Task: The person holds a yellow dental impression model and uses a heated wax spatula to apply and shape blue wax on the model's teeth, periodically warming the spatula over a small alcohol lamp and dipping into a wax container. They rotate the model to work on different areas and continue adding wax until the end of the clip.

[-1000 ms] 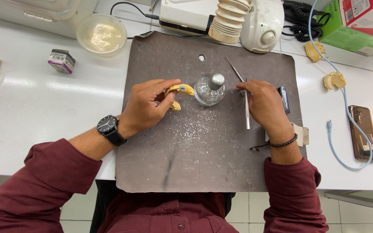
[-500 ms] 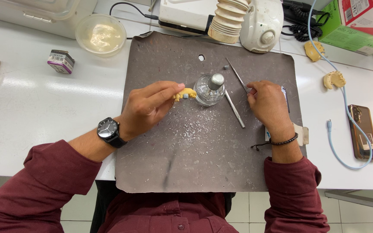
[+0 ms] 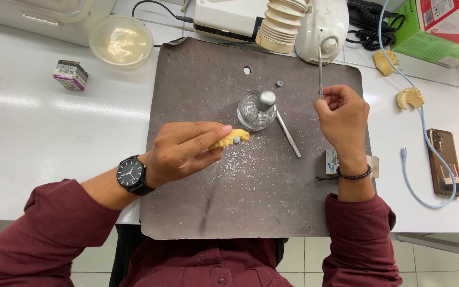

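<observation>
My left hand [image 3: 181,151] pinches a yellow tooth model [image 3: 230,139] just above the dark mat [image 3: 251,207], fingers closed around it. My right hand [image 3: 342,121] is closed on a thin metal tool [image 3: 320,72], held upright, pointing away from me. Between my hands, a second metal tool [image 3: 289,135] lies on the mat beside a small glass burner [image 3: 257,110]. Farther off on the worktop [image 3: 38,133] stands a round lidded tub [image 3: 121,41].
</observation>
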